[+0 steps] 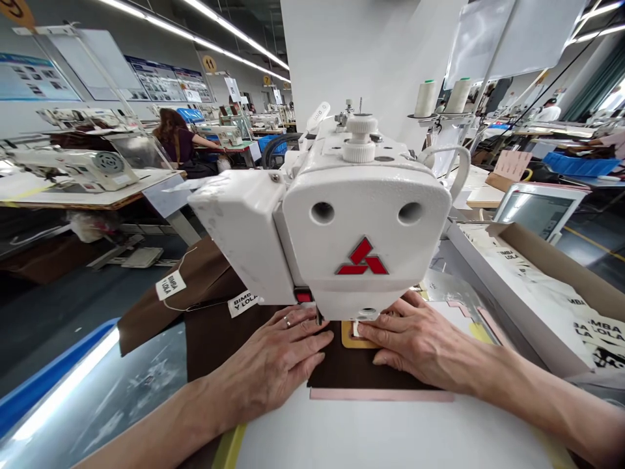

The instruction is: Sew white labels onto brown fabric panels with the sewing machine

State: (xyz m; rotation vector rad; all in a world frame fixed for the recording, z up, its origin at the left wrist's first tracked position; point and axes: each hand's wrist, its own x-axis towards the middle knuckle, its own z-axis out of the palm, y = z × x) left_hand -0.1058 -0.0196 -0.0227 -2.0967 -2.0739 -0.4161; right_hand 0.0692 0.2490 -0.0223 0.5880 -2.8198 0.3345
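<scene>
Both hands (273, 358) (415, 339) flatten brown fabric (351, 371) lying crosswise.

Bright, even light is coming from the ceiling strip lights (229, 32) running overhead. Glare is blowing out the metal sheet (97, 391) at the worktop's left edge. My left hand (273, 365) and right hand (415, 339) are throwing only soft shadows on the brown fabric (209, 326). Wide-angle distortion is bending the edges and stretching my forearms. The sewing machine (342, 215) is staying sharp; the far background is going slightly soft.
</scene>
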